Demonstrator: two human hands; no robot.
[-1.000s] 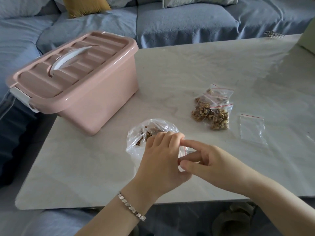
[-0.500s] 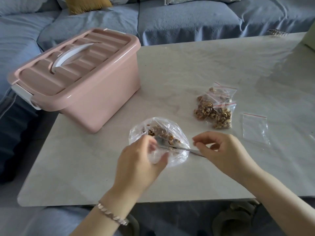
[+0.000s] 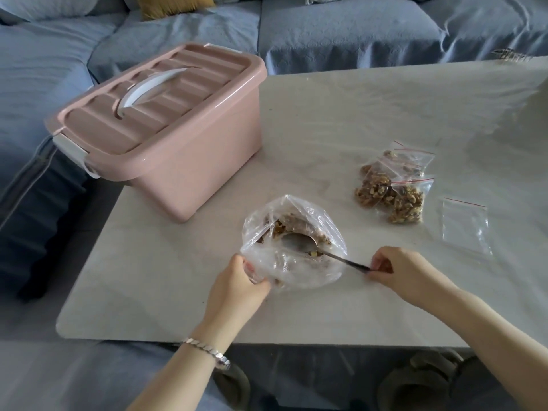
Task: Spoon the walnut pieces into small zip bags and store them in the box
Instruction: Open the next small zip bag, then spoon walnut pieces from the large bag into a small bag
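Observation:
A large clear plastic bag with walnut pieces lies open on the white table. My left hand grips its near left edge. A metal spoon lies with its bowl inside the bag, and my right hand pinches the end of its handle. To the right rests a pile of small filled zip bags with red strips. One empty zip bag lies flat further right. The pink storage box stands at the table's left, its lid shut.
A blue sofa runs behind and to the left of the table, with a yellow cushion at the top. The table's front edge is just below my wrists. Slippers show on the floor underneath.
My hands have parted from the bag's mouth. The left now holds the bag's edge, and the right has slid out to the end of the spoon handle. The bag lies wider open.

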